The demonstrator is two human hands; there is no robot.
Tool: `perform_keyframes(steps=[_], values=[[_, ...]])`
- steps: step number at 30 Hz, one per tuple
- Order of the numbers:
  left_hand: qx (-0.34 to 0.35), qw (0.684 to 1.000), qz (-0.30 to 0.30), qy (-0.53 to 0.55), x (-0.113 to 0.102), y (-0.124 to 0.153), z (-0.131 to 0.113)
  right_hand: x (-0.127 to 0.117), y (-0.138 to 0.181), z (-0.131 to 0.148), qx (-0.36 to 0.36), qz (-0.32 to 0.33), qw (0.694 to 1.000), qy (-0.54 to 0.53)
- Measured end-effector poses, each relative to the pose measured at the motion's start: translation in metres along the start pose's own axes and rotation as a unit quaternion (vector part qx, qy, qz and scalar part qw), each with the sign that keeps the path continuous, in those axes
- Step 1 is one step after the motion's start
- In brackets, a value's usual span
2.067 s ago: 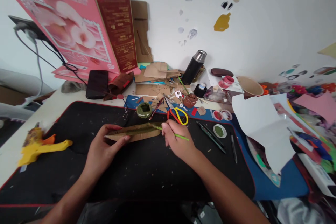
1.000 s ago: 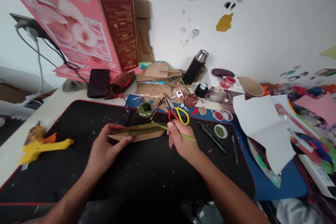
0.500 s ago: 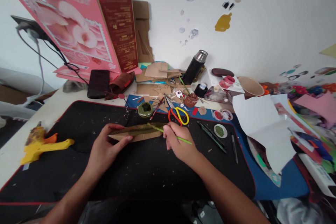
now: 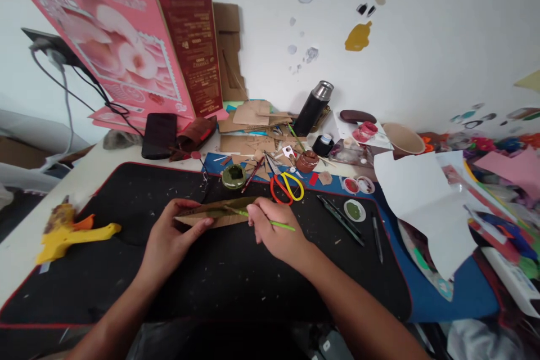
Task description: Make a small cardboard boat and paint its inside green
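My left hand [image 4: 179,230] pinches the left end of a long, narrow piece of cardboard [image 4: 219,219], thumb in front and fingers behind. Dark green paint covers part of the cardboard's upper side. A thin paintbrush with a bright green handle [image 4: 282,226] is gripped in my right hand [image 4: 274,228], its tip against the painted area. Just beyond the cardboard stands an open jar of green paint [image 4: 233,176]. Scissors with red and yellow handles [image 4: 287,188] lie behind my right hand. A white lid with green paint [image 4: 354,211] rests to the right.
A yellow glue gun [image 4: 71,236] lies on the left of the black mat [image 4: 236,275]. Cardboard scraps [image 4: 247,143], a black thermos [image 4: 313,108] and a brown paint jar [image 4: 307,161] stand at the back. Pens [image 4: 341,220] and white paper [image 4: 422,202] are on the right.
My right hand and the paintbrush have moved left along the cardboard. My left hand keeps its hold in nearly the same place.
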State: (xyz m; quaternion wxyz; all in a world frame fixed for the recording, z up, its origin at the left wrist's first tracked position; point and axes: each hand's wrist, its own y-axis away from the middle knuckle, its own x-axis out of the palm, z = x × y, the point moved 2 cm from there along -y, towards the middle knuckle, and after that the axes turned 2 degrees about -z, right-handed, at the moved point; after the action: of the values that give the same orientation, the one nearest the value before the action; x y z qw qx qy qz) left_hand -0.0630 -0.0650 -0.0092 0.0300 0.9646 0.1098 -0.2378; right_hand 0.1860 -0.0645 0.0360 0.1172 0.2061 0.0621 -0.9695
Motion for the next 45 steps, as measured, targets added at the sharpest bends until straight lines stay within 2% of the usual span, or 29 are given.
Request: perform_keyframes(steps=[6, 9, 13, 16, 22, 30, 35, 39, 42, 45], values=[[0.002, 1.000, -0.004, -0.009, 0.000, 0.000, 0.001, -0.016, 0.011, -0.028, 0.062, -0.060, 0.995, -0.040], [-0.001, 1.000, -0.004, -0.003, 0.001, 0.000, 0.001, -0.005, 0.008, -0.022, 0.046, -0.059, 0.995, -0.060], [-0.001, 1.000, -0.003, 0.010, 0.002, -0.001, 0.001, 0.013, 0.000, -0.001, -0.005, -0.010, 1.000, -0.024], [0.000, 1.000, -0.006, 0.008, 0.001, 0.000, 0.001, 0.010, -0.001, 0.001, -0.013, -0.011, 1.000, -0.001], [-0.007, 1.000, -0.007, 0.000, 0.000, 0.000, 0.001, -0.011, 0.011, -0.023, 0.045, -0.058, 0.997, -0.017], [-0.003, 1.000, 0.002, 0.008, 0.001, -0.001, 0.004, 0.019, -0.002, 0.003, -0.028, 0.000, 0.999, -0.016], [-0.004, 1.000, 0.005, -0.001, 0.001, -0.001, 0.003, 0.005, -0.001, -0.003, -0.014, -0.019, 0.999, 0.023], [-0.007, 1.000, 0.005, -0.008, 0.001, -0.001, 0.002, -0.005, 0.004, -0.012, 0.010, -0.037, 0.999, 0.012], [-0.010, 1.000, 0.006, -0.002, 0.001, -0.001, 0.002, 0.005, 0.002, -0.007, 0.001, -0.034, 0.999, -0.008], [-0.002, 1.000, 0.007, 0.007, 0.001, -0.001, 0.000, 0.020, -0.003, 0.002, -0.024, -0.002, 1.000, -0.012]])
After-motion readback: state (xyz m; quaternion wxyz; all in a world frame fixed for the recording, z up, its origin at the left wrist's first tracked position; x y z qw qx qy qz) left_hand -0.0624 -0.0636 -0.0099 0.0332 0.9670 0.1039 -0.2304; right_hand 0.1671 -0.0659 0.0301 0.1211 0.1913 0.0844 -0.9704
